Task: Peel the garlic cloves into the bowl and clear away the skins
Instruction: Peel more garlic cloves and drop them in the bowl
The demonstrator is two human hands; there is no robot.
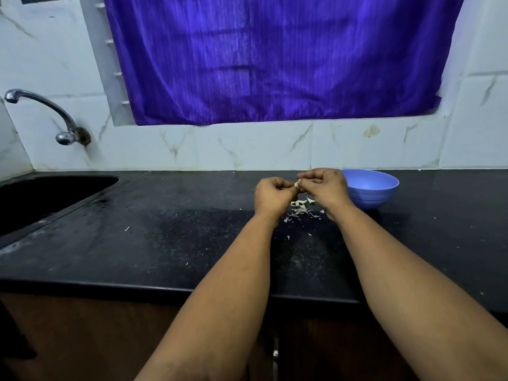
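Left hand (272,195) and right hand (324,185): both pinching one garlic clove (297,184) between curled fingers, above the black counter (165,229). Skins (301,207): lying scattered on the counter under the hands. Blue bowl (371,188): sitting just right of the right hand.

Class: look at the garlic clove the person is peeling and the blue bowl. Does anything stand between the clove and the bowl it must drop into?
Only the right hand itself, which pinches the garlic clove together with the left hand. The blue bowl sits just beyond it, uncovered.
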